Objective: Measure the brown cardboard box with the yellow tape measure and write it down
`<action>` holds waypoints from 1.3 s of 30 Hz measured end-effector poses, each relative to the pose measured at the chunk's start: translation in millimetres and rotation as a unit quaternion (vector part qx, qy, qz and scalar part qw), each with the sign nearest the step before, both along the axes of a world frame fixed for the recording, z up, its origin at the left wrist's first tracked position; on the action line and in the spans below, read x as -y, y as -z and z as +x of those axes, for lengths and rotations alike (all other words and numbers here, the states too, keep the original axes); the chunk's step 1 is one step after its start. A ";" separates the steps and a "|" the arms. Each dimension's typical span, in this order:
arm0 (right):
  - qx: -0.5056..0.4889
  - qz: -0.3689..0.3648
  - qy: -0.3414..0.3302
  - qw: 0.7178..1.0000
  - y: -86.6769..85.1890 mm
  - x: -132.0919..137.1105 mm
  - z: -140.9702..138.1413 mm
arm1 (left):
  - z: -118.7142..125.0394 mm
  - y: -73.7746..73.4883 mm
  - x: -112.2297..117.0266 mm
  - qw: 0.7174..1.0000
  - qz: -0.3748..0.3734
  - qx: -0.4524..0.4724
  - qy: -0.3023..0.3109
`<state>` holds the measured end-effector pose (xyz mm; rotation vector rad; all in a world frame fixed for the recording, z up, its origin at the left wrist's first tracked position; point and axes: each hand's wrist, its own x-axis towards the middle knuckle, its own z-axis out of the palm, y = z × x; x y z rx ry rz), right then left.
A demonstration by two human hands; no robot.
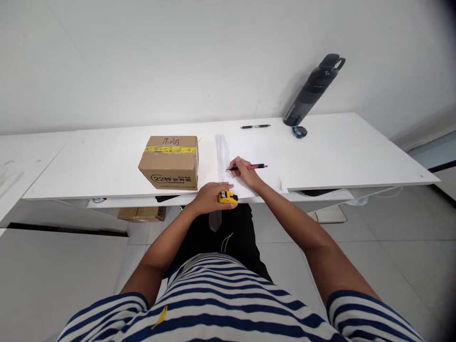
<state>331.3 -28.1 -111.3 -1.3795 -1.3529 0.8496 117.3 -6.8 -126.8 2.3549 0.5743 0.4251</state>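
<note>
My right hand [245, 173] is closed around a red pen [251, 166]. My fingertips pinch it near its dark tip, and the rest of the barrel sticks out to the right past my knuckles. The tip sits on the white sheet of paper [256, 145] just left of my fingers, close to the sheet's left edge. That edge carries faint lines that are too small for me to read. My left hand [210, 195] rests at the near edge of the white table [356, 152], just this side of my writing fingers. Its fingers are curled over a yellow tape measure [228, 197], whose case shows past my fingertips on the right. A cardboard box [170, 161] with a strip of yellow tape across its top stands just left of my left hand and does not touch it. Beyond my right fingers a black pen [255, 126] lies near the wall. Farther off to the right, a dark bottle [313, 90] leans against the wall, with a small dark blue object [299, 131] at its foot.
</note>
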 end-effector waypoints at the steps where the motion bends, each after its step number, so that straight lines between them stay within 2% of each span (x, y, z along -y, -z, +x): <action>1: -0.009 -0.012 -0.006 1.000 2.7 2.9 -3.6 | 0.2 0.4 0.5 1.000 -0.006 -0.001 -0.003; 7: 0.057 -0.043 0.080 0.994 6.9 4.4 -9.3 | 1.8 -1.0 -2.2 0.999 -0.031 -0.007 0.001; 22: 0.070 -0.063 0.085 0.992 9.4 4.7 -7.8 | 3.5 -0.9 -4.0 0.997 -0.072 0.026 -0.001; 25: 0.071 -0.062 0.078 0.993 8.8 5.1 -7.8 | 3.6 -1.1 -3.9 0.997 -0.069 0.016 -0.002; 30: 0.078 -0.064 0.104 0.989 7.3 6.6 -7.6 | 4.0 -1.2 -3.5 0.998 -0.058 -0.001 0.001; 33: 0.071 -0.065 0.089 0.991 7.5 6.6 -6.8 | 4.3 -0.6 -3.6 0.998 -0.064 0.001 -0.003; 39: 0.066 -0.052 0.109 0.990 11.3 5.9 -5.8 | 5.0 -0.3 -3.8 0.998 -0.068 0.008 -0.005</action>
